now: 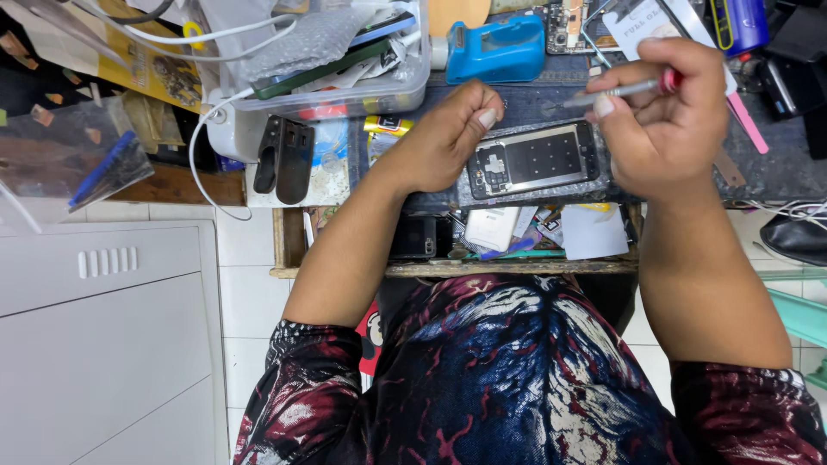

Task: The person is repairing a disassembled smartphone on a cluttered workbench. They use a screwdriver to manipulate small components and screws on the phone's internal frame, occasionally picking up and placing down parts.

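Crowding opened phone: blue dispenser, plastic tray.

Opened phone — dark rectangle at centre, white card package above

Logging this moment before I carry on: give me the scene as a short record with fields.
Left hand: left hand closed, resting at the end of the opened phone
Right hand: right hand holds a slim screwdriver, tip above the phone
Surface: dark mat
Behind: blue dispenser, clear bin
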The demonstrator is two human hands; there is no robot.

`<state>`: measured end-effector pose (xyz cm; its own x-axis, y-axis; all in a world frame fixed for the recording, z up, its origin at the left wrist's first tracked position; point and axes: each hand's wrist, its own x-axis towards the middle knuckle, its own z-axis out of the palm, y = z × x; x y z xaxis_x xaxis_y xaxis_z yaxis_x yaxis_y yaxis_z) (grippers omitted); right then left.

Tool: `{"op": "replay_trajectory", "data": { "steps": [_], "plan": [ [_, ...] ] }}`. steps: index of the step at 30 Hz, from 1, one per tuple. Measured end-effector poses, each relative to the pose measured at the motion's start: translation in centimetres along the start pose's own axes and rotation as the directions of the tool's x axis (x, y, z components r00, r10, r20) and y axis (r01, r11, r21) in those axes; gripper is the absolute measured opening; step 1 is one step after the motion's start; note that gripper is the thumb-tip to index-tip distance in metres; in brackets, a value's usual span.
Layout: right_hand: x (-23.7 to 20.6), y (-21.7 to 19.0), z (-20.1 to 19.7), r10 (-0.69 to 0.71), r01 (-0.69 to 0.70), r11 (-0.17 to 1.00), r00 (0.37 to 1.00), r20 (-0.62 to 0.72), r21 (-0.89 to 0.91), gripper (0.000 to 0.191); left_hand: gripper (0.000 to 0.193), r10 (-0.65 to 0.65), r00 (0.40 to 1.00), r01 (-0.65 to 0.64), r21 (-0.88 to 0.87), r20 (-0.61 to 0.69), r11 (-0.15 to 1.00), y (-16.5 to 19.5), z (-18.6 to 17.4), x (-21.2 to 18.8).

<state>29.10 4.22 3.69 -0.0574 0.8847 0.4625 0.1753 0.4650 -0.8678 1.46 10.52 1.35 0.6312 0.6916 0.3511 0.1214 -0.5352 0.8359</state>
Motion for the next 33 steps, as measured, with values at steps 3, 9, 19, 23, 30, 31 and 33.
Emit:
{"op": "replay_trajectory", "data": {
  "steps": [3,9,19,23,30,31,33],
  "plan": [
    [-0.4,-1.8,1.5,-0.14,0.14,0.988,0.99,0.011,-0.057,0.042,0.019,-0.161,0.984,0.175,-0.237,0.078,0.956,0.1,0.3,-0.3],
    [0.8,-3.4,4.2,-0.276,0.282,0.956,0.958,0.075,-0.084,0.044,0.019,-0.232,0.967,0.255,-0.362,0.106,0.897,0.2,0.4,-1.0],
    [0.6,-3.5,4.6,-0.271,0.282,0.949,0.958,0.094,-0.139,0.043,0.018,-0.124,0.99,0.137,-0.279,0.064,0.95,0.3,-0.2,-1.6],
    [0.8,-3.9,4.9,-0.257,0.268,0.957,0.96,0.108,-0.107,0.043,0.018,-0.159,0.985,0.171,-0.252,0.067,0.953,0.3,-0.3,-1.8],
    [2.1,-5.1,4.9,-0.297,0.347,0.923,0.916,0.268,-0.164,0.04,0.013,-0.115,0.993,0.114,-0.188,0.006,0.975,-0.2,0.1,-1.9],
    [2.2,-5.1,4.8,-0.28,0.339,0.921,0.918,0.282,-0.192,0.039,0.011,-0.12,0.993,0.118,-0.161,-0.006,0.98,-0.2,0.2,-2.0],
    [2.4,-4.9,4.7,-0.246,0.322,0.918,0.92,0.304,-0.232,0.036,0.007,-0.13,0.991,0.127,-0.096,-0.025,0.987,-0.2,0.3,-2.2]
  ]
}}
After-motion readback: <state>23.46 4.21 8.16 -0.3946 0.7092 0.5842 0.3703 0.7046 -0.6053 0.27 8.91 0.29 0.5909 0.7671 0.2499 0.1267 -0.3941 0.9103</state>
